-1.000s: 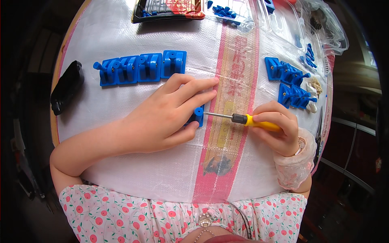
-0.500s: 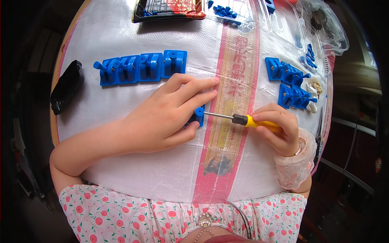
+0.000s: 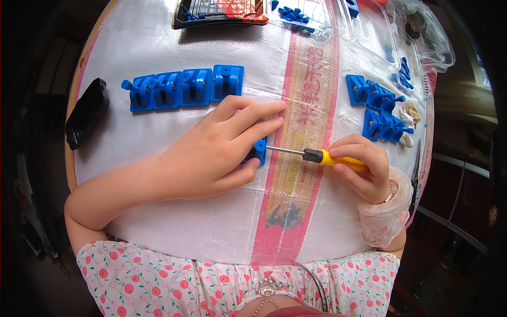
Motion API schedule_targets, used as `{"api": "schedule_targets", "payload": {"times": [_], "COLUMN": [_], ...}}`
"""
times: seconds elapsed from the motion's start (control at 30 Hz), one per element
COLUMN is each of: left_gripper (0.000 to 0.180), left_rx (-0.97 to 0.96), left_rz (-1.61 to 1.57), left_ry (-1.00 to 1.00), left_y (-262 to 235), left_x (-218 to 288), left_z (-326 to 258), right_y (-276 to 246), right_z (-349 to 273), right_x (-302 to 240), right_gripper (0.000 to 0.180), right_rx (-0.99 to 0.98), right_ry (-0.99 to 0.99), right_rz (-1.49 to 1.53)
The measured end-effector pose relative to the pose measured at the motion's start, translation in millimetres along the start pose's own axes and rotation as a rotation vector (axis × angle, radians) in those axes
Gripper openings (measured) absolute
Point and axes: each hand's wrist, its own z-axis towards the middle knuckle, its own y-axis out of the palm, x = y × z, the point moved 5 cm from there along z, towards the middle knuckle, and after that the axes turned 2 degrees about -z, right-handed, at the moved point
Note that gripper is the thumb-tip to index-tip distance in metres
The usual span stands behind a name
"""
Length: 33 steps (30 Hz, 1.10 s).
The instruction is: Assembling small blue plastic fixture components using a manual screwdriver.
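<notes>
My left hand (image 3: pixel 224 142) lies over a blue plastic piece (image 3: pixel 260 150), its thumb and fingers closed round it and covering most of it. Only a round knob and one edge of the piece show. In my right hand (image 3: pixel 364 166) is a screwdriver (image 3: pixel 338 158) with a yellow and black handle, lying nearly level. The tip of its metal shaft meets the blue piece at the knob's right side; where exactly it sits cannot be made out. Beyond my left hand stands a row of several blue plastic pieces (image 3: pixel 195 87) with square bases and knobs.
More blue pieces (image 3: pixel 377 108) stand at the right. A black tray (image 3: pixel 219 22) is at the far edge, beside small blue parts (image 3: pixel 293 16). Clear plastic containers (image 3: pixel 369 26) lie far right. A black plastic case (image 3: pixel 88 112) rests at the left rim. A woven white sheet (image 3: pixel 174 232) covers the table.
</notes>
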Motion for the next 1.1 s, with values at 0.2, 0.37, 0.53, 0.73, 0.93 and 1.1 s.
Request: {"api": "schedule_targets", "payload": {"times": [0.2,0.37,0.53,0.73,0.93,1.1], "left_gripper": [0.061,0.061,0.061,0.061,0.061,0.061], "left_rx": [0.000,-0.005,-0.010,-0.007,-0.004,-0.007], "left_rz": [-0.001,0.004,0.011,0.011,0.007,0.008], "left_ry": [0.003,0.000,-0.008,-0.004,-0.010,-0.012], "left_y": [0.2,0.9,0.9,1.1,1.5,1.1], "left_x": [-0.6,-0.2,-0.2,0.9,0.7,0.3], "left_z": [-0.1,0.0,-0.9,1.2,1.4,1.1], "right_y": [1.7,1.3,0.8,1.0,1.3,1.0], "right_z": [0.5,-0.4,-0.4,-0.9,-0.6,-0.8], "right_x": [0.1,-1.1,1.2,-1.5,-0.6,-0.7], "right_gripper": [0.028,0.029,0.029,0.029,0.030,0.028], "right_rx": [-0.004,0.014,0.003,0.022,0.034,0.027], "right_ry": [-0.033,-0.080,0.015,-0.057,-0.067,-0.063], "right_rz": [-0.044,-0.083,-0.010,-0.056,-0.064,-0.055]}}
